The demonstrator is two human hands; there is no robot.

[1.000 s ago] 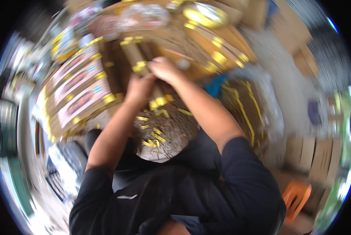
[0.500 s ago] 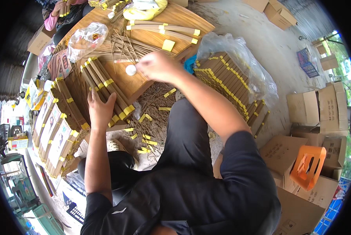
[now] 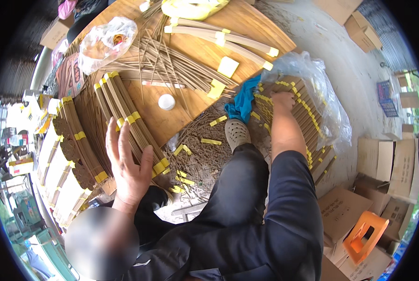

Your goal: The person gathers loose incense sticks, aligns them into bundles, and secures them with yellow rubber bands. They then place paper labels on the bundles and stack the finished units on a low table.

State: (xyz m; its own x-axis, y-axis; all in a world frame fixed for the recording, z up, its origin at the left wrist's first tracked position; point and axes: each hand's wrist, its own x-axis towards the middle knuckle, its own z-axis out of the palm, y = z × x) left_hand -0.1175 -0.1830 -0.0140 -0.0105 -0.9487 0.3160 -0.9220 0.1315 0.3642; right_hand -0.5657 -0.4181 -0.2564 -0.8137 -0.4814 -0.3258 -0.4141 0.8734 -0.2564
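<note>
My left hand [image 3: 129, 164] is open with its fingers spread, beside bundles of thin brown sticks [image 3: 131, 118] banded with yellow strips on the wooden table [image 3: 160, 124]. Nothing shows in that palm. Out to the right, my right hand [image 3: 282, 100] rests on a big stack of similar bundles [image 3: 303, 100], partly under clear plastic. Its fingers are curled round a bundle there, though their tips are partly hidden. A small white round container [image 3: 166, 101] sits on the table, near loose brown sticks [image 3: 172, 61]. Square yellow paper [image 3: 228, 66] lies further right.
Long banded bundles [image 3: 221, 37] and a clear bag [image 3: 107, 44] lie on the table. A blue cloth [image 3: 243, 100] hangs by its edge. Broken sticks and yellow strips [image 3: 211, 141] litter the floor. Cardboard boxes [image 3: 343, 213] and an orange plastic stool [image 3: 365, 238] stand at right.
My right hand has swung from above the table near the white container to the stack at right. My left hand has come off the bundles and drawn back toward me, opening.
</note>
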